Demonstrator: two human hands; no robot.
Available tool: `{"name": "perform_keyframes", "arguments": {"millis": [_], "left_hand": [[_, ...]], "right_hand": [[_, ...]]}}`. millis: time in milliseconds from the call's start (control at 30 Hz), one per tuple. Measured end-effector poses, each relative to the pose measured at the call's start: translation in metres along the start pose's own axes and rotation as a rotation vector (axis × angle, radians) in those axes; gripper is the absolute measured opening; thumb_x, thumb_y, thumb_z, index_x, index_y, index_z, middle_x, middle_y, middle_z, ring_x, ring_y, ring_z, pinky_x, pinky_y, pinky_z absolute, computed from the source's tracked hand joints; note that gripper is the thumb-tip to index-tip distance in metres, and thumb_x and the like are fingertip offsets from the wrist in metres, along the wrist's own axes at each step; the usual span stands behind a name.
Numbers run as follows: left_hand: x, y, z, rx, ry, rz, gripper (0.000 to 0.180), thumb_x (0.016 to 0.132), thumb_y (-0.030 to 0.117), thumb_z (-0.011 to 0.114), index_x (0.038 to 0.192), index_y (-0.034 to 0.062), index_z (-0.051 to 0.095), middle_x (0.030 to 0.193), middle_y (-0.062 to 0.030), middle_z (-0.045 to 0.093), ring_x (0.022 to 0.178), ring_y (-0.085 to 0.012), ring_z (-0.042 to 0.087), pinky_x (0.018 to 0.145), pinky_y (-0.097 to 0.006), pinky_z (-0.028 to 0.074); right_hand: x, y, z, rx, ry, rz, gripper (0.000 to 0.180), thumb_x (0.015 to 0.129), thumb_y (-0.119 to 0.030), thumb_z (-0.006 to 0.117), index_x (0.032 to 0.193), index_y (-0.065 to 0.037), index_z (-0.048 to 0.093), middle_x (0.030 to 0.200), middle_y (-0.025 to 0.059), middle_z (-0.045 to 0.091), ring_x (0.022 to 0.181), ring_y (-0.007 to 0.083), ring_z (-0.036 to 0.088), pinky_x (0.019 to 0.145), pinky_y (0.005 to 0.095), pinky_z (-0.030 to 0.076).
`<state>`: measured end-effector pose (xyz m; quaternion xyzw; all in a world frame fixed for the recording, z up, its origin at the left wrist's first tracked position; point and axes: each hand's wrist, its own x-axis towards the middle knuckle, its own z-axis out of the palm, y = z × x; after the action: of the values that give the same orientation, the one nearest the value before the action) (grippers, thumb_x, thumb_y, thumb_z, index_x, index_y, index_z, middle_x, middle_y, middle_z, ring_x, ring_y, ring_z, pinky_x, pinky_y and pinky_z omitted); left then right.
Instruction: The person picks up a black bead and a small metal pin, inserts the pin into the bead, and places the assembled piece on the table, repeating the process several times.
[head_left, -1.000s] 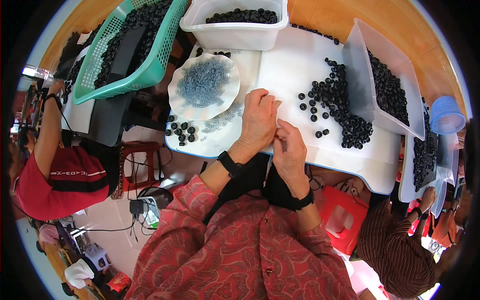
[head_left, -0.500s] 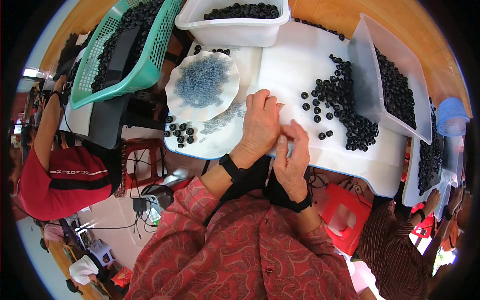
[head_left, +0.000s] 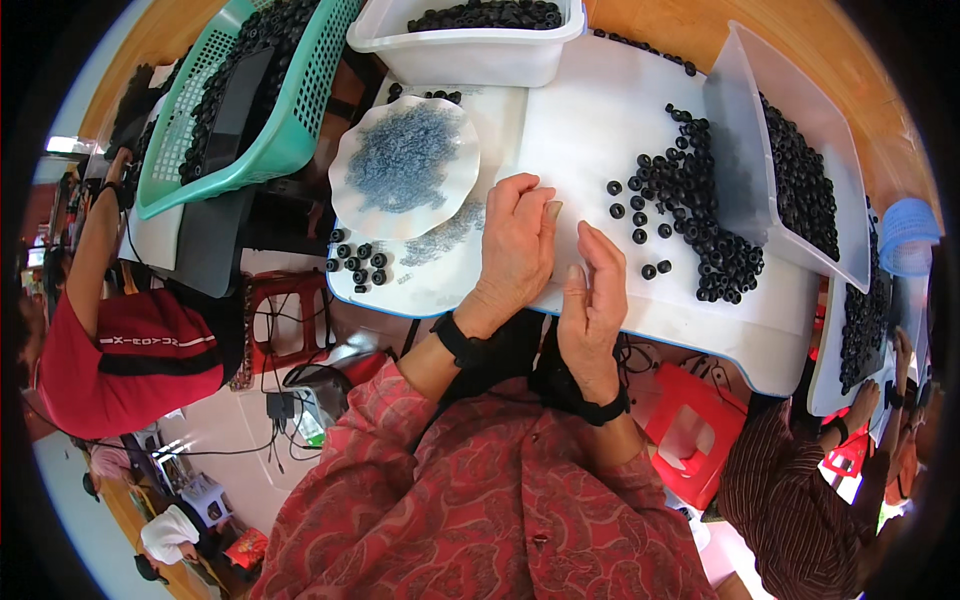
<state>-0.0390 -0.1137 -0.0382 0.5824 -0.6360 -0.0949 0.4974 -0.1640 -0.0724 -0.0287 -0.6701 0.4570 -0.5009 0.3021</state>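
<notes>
OK so both hands are over the near edge of a white table, not touching each other, just a narrow gap between them. The left hand is near the middle with its fingers bent and thumb up, and honestly I can't tell if anything's pinched in there. The right hand sits just beside it, a bit lower, thumb and fingers apart. Black wristband on each wrist

Nearest stuff: a loose pile of black rings lies on the table to the right, with a few strays on the side facing the hands. Over to the left there's a white wavy-rimmed plate of tiny blue-grey bits, more of the bits scattered on the table next to it, plus a small bunch of black rings below the plate by the table edge. A translucent bin with black rings in it is right by the pile, a white tub of them is at the far side, and a green basket loaded with black pieces is off to the left
</notes>
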Motion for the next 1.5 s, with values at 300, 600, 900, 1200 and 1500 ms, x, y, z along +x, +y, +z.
{"name": "perform_keyframes", "arguments": {"millis": [300,600,900,1200,1500], "left_hand": [[0.002,-0.002,-0.007,-0.177,0.021,-0.142,0.016,0.097,0.011,0.058,0.102,-0.0022,0.066,0.11,-0.0162,0.061,0.095,-0.0325,0.062,0.083,-0.039,0.05],[-0.016,0.01,-0.037,-0.167,0.097,-0.082,0.015,0.092,-0.003,0.062,0.106,-0.0013,0.066,0.106,-0.0142,0.065,0.083,-0.0233,0.065,0.073,-0.031,0.053],[-0.035,0.016,-0.048,-0.095,-0.128,-0.026,0.032,0.08,-0.007,0.069,0.111,0.0011,0.067,0.104,-0.0132,0.058,0.091,-0.0289,0.06,0.075,-0.035,0.052],[-0.036,0.01,-0.047,-0.088,-0.171,-0.018,0.029,0.077,-0.004,0.073,0.105,-0.0002,0.068,0.102,-0.0137,0.057,0.094,-0.0311,0.059,0.078,-0.038,0.051],[-0.042,0.006,-0.051,-0.176,-0.122,-0.053,0.026,0.079,-0.005,0.073,0.104,-0.0001,0.067,0.104,-0.0133,0.059,0.092,-0.03,0.061,0.075,-0.036,0.052]], "right_hand": [[-0.003,-0.007,-0.007,-0.182,-0.07,-0.097,0.038,0.076,0.013,0.066,0.113,0.003,0.063,0.123,0.0165,0.059,0.112,0.0326,0.059,0.093,0.038,0.051],[-0.003,0.0,0.0,-0.179,-0.025,-0.082,0.035,0.083,0.013,0.06,0.116,0.002,0.065,0.121,0.0163,0.059,0.11,0.0311,0.059,0.091,0.0365,0.05],[0.003,-0.003,0.008,-0.352,-0.031,-0.157,0.032,0.08,0.01,0.065,0.11,0.0,0.068,0.112,0.0149,0.059,0.101,0.0328,0.056,0.085,0.0377,0.049],[0.008,-0.002,0.006,-0.366,-0.062,-0.17,0.022,0.08,0.008,0.065,0.1,0.0,0.065,0.11,0.014,0.059,0.099,0.0325,0.055,0.083,0.0389,0.049],[0.001,-0.004,0.003,-0.18,0.06,-0.038,0.02,0.087,0.008,0.063,0.105,0.001,0.063,0.105,0.0158,0.065,0.095,0.0303,0.064,0.079,0.0345,0.055]]}}
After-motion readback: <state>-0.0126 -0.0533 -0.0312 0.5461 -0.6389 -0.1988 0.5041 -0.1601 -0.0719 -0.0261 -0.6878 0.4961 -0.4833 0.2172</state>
